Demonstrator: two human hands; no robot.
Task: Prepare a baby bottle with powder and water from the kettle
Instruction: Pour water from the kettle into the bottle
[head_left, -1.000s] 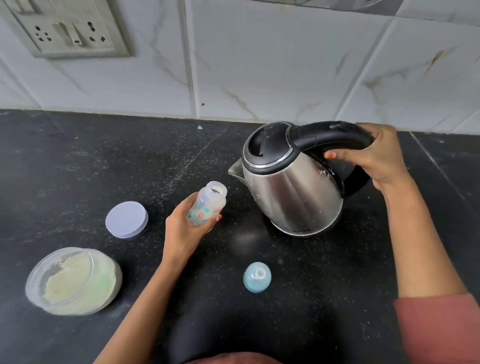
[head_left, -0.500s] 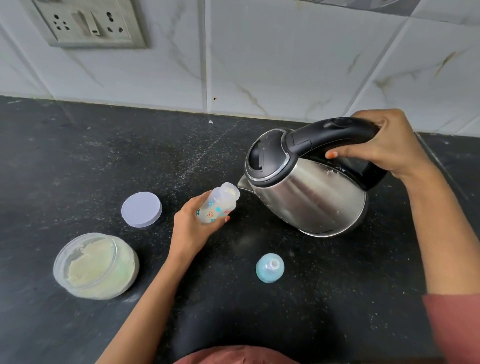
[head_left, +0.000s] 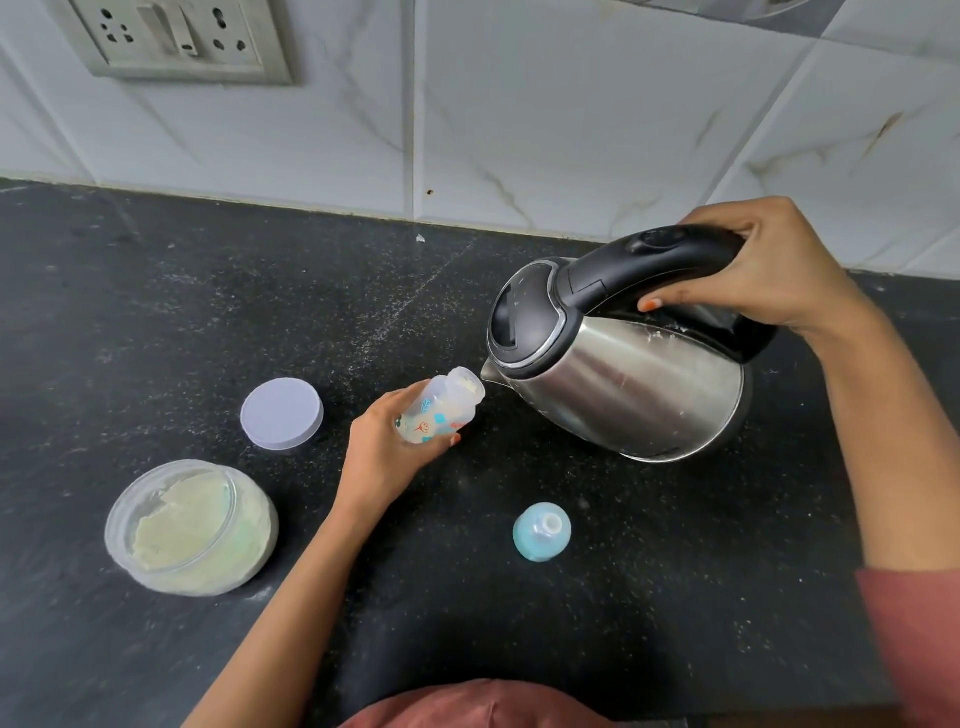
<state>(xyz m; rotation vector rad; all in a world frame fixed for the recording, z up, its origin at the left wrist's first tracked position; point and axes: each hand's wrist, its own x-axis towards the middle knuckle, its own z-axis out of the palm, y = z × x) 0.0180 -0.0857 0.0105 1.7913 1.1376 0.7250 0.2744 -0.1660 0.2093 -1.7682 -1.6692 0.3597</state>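
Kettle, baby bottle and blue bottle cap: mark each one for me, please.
Kettle (head_left: 639, 389): head view, on the steel side of its body.
Baby bottle (head_left: 441, 411): head view, on its printed side wall.
Blue bottle cap (head_left: 537, 538): head view, on its blue dome.

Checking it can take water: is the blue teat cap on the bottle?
No, the blue teat cap sits on the counter, apart from the open bottle.

Left hand (head_left: 387, 457) reaches forward, fingers curled in a grip; right hand (head_left: 763, 270) sits higher, fingers wrapped, wrist bent
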